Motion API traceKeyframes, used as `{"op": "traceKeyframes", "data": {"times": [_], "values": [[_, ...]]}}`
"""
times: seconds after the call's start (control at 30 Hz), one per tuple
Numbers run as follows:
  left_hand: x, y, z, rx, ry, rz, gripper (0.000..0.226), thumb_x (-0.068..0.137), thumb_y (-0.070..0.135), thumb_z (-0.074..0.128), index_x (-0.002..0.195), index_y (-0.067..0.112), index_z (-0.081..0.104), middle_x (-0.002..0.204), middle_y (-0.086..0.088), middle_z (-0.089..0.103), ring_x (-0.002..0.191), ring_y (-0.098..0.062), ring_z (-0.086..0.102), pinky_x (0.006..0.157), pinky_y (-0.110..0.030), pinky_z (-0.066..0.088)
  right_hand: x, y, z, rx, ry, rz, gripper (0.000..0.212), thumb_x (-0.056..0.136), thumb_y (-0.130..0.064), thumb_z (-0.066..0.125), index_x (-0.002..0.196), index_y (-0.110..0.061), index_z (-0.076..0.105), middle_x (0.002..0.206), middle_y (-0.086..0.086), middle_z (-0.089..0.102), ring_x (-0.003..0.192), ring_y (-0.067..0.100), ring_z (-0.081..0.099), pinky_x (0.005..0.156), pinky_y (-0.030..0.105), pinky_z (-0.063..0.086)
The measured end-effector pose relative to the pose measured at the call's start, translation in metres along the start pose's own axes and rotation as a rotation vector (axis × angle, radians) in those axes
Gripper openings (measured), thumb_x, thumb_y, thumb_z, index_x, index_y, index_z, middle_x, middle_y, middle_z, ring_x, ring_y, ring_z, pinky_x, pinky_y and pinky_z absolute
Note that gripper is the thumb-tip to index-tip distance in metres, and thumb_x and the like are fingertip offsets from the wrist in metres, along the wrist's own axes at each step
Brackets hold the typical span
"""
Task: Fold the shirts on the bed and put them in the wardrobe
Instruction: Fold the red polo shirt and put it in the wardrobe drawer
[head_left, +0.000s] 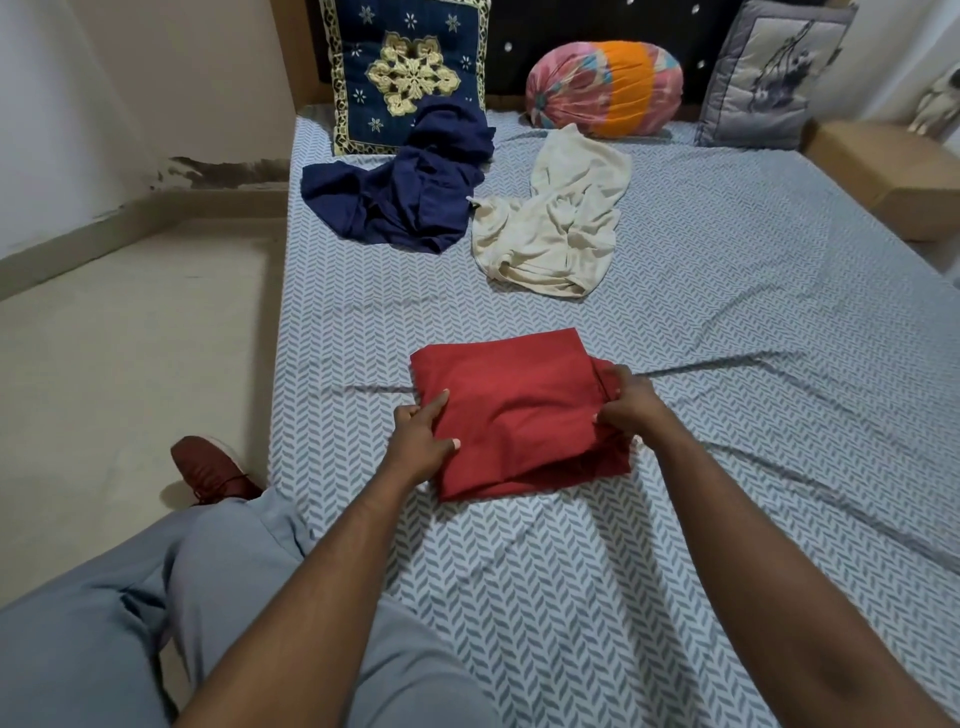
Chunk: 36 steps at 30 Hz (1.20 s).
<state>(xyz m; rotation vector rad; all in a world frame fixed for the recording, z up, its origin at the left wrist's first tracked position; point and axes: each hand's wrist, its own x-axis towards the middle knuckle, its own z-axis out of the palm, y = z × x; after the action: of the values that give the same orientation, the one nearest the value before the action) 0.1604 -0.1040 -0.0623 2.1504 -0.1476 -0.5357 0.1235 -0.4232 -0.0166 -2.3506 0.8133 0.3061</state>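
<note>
A folded red shirt lies on the near middle of a bed covered in a grey-and-white herringbone sheet. The shirt is a squarish rectangle, a little wider left to right than it is deep, turned slightly so its far edge slants away toward the right. Its layered loose edges face right and near.

The left hand grips the shirt's near-left edge, fingers on top and thumb pressed into the cloth. The right hand pinches the right edge, fingers curled round the layers.

Farther off lie a crumpled dark blue shirt on the left and a crumpled cream shirt just beside it to the right.
</note>
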Motion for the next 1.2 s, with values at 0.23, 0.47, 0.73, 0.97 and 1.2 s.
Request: {"op": "traceKeyframes", "data": {"times": [0.23, 0.47, 0.73, 0.97, 1.2], "values": [[-0.005, -0.002, 0.008, -0.005, 0.013, -0.014, 0.087, 0.079, 0.023, 0.076, 0.149, 0.042, 0.028, 0.133, -0.010, 0.027, 0.120, -0.029, 0.048, 0.110, -0.035, 0.039, -0.026, 0.017, 0.010, -0.296, 0.154, -0.021, 0.060, 0.080, -0.021, 0.067, 0.135, -0.017, 0.041, 0.125, 0.021, 0.043, 0.110, 0.042, 0.055, 0.092, 0.045, 0.049], [-0.004, -0.002, 0.011, -0.092, -0.051, -0.046, 0.088, 0.079, 0.021, 0.077, 0.150, 0.040, 0.028, 0.142, -0.017, 0.035, 0.123, -0.030, 0.051, 0.109, -0.032, 0.040, -0.047, 0.002, 0.050, -0.365, -0.076, -0.471, 0.042, 0.076, -0.043, 0.067, 0.114, -0.030, 0.055, 0.098, 0.001, 0.052, 0.093, 0.022, 0.054, 0.083, 0.036, 0.049], [-0.013, 0.009, -0.030, -0.267, -0.169, -0.050, 0.084, 0.081, -0.004, 0.069, 0.152, 0.008, 0.026, 0.155, -0.013, 0.031, 0.136, -0.022, 0.041, 0.112, -0.028, 0.034, -0.053, -0.040, 0.034, -0.394, -0.254, -0.398, 0.035, 0.073, -0.037, 0.080, 0.103, -0.029, 0.065, 0.091, -0.004, 0.066, 0.084, 0.018, 0.063, 0.072, 0.028, 0.051], [-0.035, -0.034, -0.137, 0.001, -0.214, -0.133, 0.088, 0.079, 0.000, 0.074, 0.152, 0.022, 0.030, 0.153, -0.009, 0.033, 0.129, -0.028, 0.048, 0.096, -0.032, 0.050, -0.063, -0.119, 0.071, -0.342, -0.246, -0.663, 0.026, 0.082, -0.024, 0.071, 0.108, -0.021, 0.068, 0.085, -0.003, 0.063, 0.078, 0.015, 0.059, 0.067, 0.025, 0.041], [-0.060, -0.047, -0.102, 0.636, 0.161, -0.038, 0.066, 0.088, 0.014, 0.053, 0.148, 0.029, 0.031, 0.128, -0.014, 0.031, 0.110, -0.034, 0.050, 0.099, -0.044, 0.046, -0.056, -0.219, 0.155, -0.180, -0.201, -0.772, 0.026, 0.087, -0.003, 0.059, 0.111, 0.002, 0.067, 0.107, 0.020, 0.069, 0.100, 0.031, 0.064, 0.081, 0.029, 0.043]]}}
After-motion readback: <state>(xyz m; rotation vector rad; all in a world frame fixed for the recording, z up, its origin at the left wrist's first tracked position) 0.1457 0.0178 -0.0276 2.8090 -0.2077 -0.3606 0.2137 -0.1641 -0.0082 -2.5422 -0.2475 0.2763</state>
